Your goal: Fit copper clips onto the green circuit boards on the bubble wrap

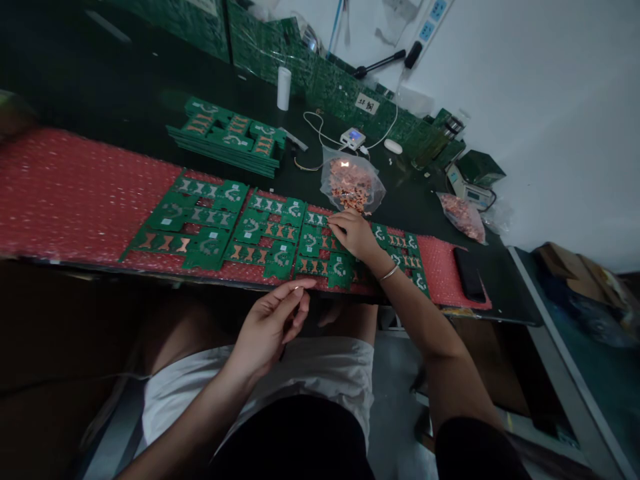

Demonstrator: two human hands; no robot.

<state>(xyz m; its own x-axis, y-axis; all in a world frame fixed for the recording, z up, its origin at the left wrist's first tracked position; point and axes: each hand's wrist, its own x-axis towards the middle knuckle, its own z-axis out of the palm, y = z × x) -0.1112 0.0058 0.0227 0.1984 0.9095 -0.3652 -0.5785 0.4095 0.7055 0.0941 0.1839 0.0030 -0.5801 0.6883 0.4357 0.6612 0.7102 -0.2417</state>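
Observation:
My left hand (270, 327) is in front of the table edge, its thumb and forefinger pinching a small copper piece (299, 288) that glints at the fingertips. Over the third green circuit board panel (310, 243) in the row is my right hand (354, 235), fingers pinched together at the panel's upper part; anything between them is hidden. Copper bow-tie-shaped pieces (166, 242) lie on several panels, while other spots show bare silvery pads. Just beyond my right hand, an open plastic bag (354, 183) holds a heap of loose copper pieces.
Pink bubble wrap (75, 193) lies under the panels. Behind stands a stack of green panels (225, 143), with a white cylinder (283, 89) and a small cabled device (353, 138) further back. On the right are another bag of copper pieces (463, 217) and a black phone (469, 275).

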